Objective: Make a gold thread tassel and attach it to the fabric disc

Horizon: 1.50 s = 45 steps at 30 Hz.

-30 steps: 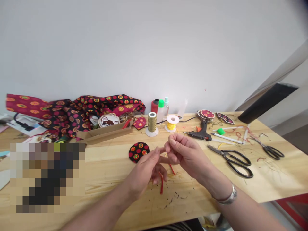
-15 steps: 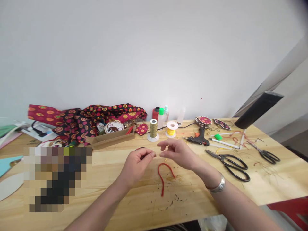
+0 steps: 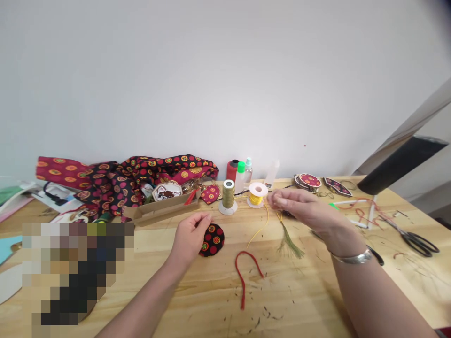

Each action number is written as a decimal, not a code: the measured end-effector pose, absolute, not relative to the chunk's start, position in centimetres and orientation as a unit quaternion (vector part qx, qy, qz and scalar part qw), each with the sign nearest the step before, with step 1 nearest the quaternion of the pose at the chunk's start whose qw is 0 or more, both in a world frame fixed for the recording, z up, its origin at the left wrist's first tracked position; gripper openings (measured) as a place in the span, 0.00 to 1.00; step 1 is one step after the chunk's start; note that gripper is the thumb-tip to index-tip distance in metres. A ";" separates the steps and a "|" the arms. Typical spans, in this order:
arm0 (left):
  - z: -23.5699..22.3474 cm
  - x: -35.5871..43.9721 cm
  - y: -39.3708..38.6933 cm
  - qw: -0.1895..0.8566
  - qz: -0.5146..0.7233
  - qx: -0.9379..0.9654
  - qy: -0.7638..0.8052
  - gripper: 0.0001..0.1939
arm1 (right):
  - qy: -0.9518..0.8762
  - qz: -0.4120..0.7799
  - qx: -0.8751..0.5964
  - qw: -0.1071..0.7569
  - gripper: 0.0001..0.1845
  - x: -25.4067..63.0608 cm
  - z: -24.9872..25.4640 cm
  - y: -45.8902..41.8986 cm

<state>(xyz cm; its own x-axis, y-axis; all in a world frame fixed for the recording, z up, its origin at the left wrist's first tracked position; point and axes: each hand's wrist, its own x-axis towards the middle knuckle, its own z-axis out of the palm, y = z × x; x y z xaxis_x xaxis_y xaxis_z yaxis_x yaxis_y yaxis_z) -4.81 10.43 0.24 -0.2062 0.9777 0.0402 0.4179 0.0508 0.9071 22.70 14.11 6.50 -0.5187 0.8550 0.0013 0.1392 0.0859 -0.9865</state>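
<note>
My left hand (image 3: pixel 192 237) is closed on the edge of a round fabric-covered disc (image 3: pixel 213 240), black with red and orange motifs, just above the table. To the right, my right hand (image 3: pixel 299 206) has its fingers pinched together near the yellow thread spool. A green-gold tassel (image 3: pixel 291 244) with a yellow top hangs at a slant below these fingers; its upper end runs up to them. Between the hands, a bent red cord (image 3: pixel 241 272) lies on the wood, close to a loose yellow thread (image 3: pixel 262 230).
Behind the hands stand a gold thread cone (image 3: pixel 228 195), a yellow thread spool (image 3: pixel 258 195) and small bottles (image 3: pixel 240 177). A cardboard tray (image 3: pixel 162 209) and patterned cloth (image 3: pixel 134 180) lie left. Scissors (image 3: pixel 419 243) rest at the right; another pair is mostly hidden by my right wrist.
My hands have moved apart, the right one to the right. The round disc has come into view in my left hand, and the tassel now shows below the right. The view has shifted slightly.
</note>
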 end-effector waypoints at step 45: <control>0.2 -2.8 8.3 0.555 0.550 0.369 0.503 0.14 | -0.957 0.060 -0.284 0.003 0.05 15.8 0.7 10.5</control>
